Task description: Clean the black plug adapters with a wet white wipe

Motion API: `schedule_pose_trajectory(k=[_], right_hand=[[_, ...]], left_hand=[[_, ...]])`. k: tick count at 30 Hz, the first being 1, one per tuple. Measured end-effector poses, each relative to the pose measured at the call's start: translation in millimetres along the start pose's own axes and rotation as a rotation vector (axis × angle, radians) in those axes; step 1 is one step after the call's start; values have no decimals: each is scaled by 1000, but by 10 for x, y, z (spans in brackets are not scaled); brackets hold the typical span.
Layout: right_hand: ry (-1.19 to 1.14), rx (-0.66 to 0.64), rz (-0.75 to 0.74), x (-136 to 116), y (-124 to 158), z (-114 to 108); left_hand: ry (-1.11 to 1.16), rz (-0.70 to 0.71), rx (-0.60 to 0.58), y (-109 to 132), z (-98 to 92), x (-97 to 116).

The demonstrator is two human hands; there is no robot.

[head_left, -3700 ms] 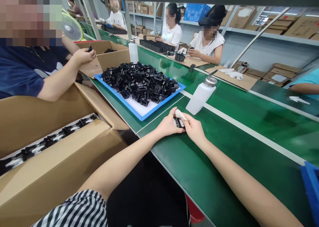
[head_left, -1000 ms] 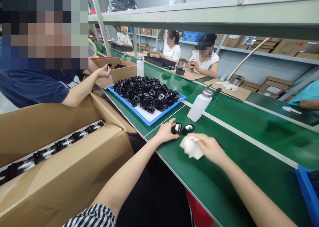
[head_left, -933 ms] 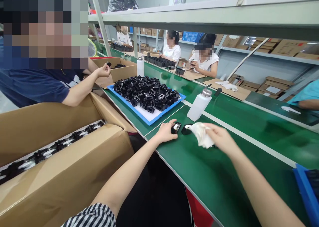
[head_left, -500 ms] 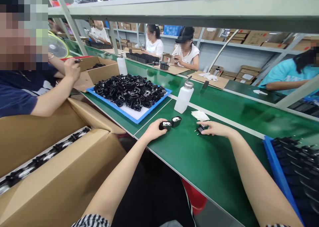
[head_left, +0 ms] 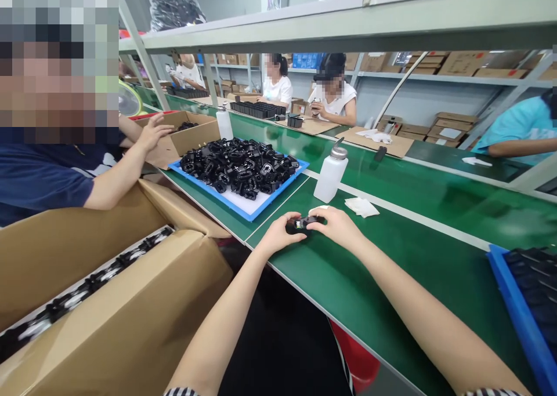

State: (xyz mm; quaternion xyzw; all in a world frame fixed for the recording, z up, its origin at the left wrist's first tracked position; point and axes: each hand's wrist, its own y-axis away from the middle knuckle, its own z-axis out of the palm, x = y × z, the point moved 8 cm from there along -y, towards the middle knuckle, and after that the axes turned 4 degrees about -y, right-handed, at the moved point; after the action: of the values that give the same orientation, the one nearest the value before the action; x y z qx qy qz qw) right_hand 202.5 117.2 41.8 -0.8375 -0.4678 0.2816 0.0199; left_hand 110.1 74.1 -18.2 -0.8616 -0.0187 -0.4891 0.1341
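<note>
On a workbench (head_left: 413, 274), the left hand (head_left: 278, 233) and right hand (head_left: 335, 225) meet around small parts (head_left: 299, 225). Behind them stands a bottle (head_left: 331, 178), with a cloth (head_left: 362, 206) to its right. Left of the bottle, a tray (head_left: 217, 198) bears heaped pieces (head_left: 241, 167); a loaded bin (head_left: 507, 294) sits at far right. An open carton (head_left: 134, 291) stands left of the workbench.

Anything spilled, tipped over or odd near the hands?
Nothing stands out. The left hand and right hand meet at a black part, the white bottle stands upright, the white cloth lies on the green bench; no spill shows.
</note>
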Motion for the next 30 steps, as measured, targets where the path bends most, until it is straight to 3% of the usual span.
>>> schedule_pose_trajectory(k=[3,8,21,30], right_hand=[[147,-40,-38,-68,-16,116],[192,-160,-65,33,-34,139],[277,-128,-23,34,-67,91],[414,-258,-19,-3,-102,162]], left_hand=[[21,22,22,-5,-8,5],[13,29,31,-7,-11,17],[75,16,32,-1,-9,1],[-121,39,10,44,-29,81]])
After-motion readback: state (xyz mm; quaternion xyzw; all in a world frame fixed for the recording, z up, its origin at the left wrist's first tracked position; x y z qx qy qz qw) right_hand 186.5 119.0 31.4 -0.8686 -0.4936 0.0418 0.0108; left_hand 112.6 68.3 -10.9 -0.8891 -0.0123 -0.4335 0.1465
